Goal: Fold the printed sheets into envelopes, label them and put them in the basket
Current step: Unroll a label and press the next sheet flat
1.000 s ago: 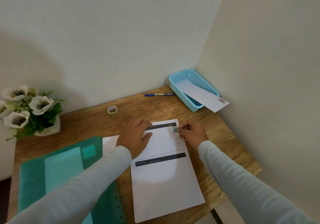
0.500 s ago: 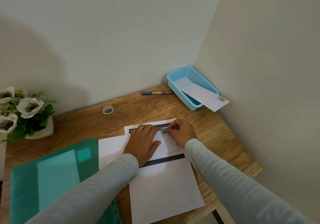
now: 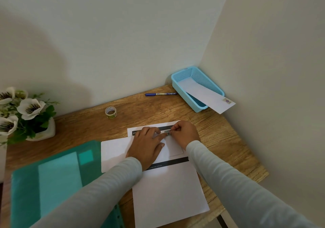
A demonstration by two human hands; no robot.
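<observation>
A brown wood-grain desk stands in a corner of pale walls. A translucent green plastic folder covers its near left part. Beside the folder lies a white printed sheet with black bars, and a folded white paper envelope rests across the sheet's upper half. A light blue perforated plastic basket sits in the far right corner, with a labelled white envelope leaning out over its rim. White artificial flowers in a white pot stand at far left. The left hand presses flat, fingers straight, on the folded envelope. The right hand, fingers curled, pinches a small grey-green label at the envelope's upper edge, against the left fingertips. A blue pen and a small roll of stickers lie near the back wall.
</observation>
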